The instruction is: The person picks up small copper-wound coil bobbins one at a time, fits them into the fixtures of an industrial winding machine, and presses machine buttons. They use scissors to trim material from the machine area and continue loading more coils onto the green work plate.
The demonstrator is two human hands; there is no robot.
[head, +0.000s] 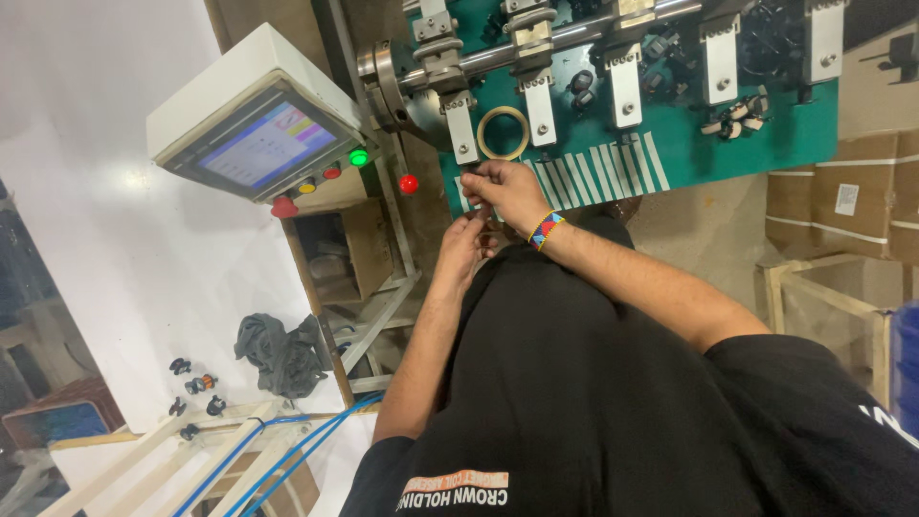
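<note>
Both hands meet at the near edge of the green machine panel [795,134]. The right hand [512,191] and left hand [467,244] pinch one white strip [479,206] there. A tape ring [504,133] hangs just above.

A white wall [105,239] is filling the left side of the view, lit evenly and brightly. A grey control panel [258,124] with a glowing touch screen is jutting out from it, a green lamp [359,157] shining beside red and yellow buttons along its lower edge. Below the panel a dark crumpled cloth [278,354] is lying by a pale wooden frame [191,450], with blue cables [278,440] running across it. At the right, brown cardboard boxes [847,196] are standing stacked near another wooden frame [833,297], and the floor [708,230] there is showing dull beige.
</note>
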